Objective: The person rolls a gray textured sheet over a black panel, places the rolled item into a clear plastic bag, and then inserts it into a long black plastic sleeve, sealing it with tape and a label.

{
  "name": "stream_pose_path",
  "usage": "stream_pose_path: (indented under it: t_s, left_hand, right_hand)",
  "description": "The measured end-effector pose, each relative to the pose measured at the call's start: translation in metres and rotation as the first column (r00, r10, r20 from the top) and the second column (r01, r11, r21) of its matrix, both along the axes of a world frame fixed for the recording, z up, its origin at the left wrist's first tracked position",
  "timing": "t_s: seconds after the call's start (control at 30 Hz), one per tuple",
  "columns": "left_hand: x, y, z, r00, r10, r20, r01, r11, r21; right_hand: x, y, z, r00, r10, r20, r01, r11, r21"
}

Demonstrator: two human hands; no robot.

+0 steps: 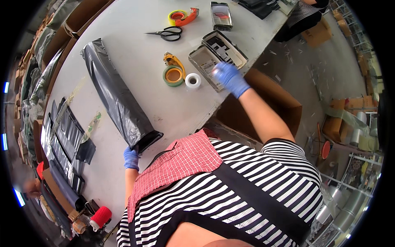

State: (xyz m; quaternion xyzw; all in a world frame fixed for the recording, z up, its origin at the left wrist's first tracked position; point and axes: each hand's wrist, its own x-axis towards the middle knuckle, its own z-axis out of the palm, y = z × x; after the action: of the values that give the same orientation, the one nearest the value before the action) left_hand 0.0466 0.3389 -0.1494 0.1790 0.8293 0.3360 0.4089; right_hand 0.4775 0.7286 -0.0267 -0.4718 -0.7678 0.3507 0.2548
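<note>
A long package (117, 90) in shiny black plastic lies slantwise on the table, its near end dark and open-looking. My left hand (131, 158), in a blue glove, grips the near left corner of this package; its fingers show only in part. My right hand (231, 79), also blue-gloved, is over the near edge of a shallow open box (205, 57) that holds printed labels. Motion blurs the right fingers, so their grip is unclear. Beside that box stands another open box (225, 48) with black-and-white pieces inside.
Left of the boxes are a yellow tape dispenser (174, 70) and a white roll (193, 81). Farther back lie black scissors (168, 33), an orange tape dispenser (187, 17) and a small tray (221, 16). Flat black bags (68, 131) lie left. A cardboard box (263, 103) stands below the table's right edge.
</note>
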Motion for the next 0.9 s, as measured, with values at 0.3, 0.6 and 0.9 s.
stream_pose_path:
  t_s: [0.3,0.6,0.9]
  left_hand:
    - [0.009,0.004,0.012,0.995,0.01,-0.098,-0.012,1.0,-0.024]
    - [0.013,0.002,0.018,0.998,0.05,-0.049,-0.053,0.997,-0.058]
    - [0.011,-0.005,0.02,0.997,0.069,-0.043,-0.073,0.994,-0.078]
  right_hand:
    - [0.043,0.137,-0.041,0.583,-0.02,0.812,0.063,0.998,-0.02]
    - [0.05,0.149,-0.052,0.575,0.052,0.816,-0.081,0.997,-0.006]
    - [0.041,0.152,-0.053,0.553,0.078,0.83,-0.093,0.995,-0.032]
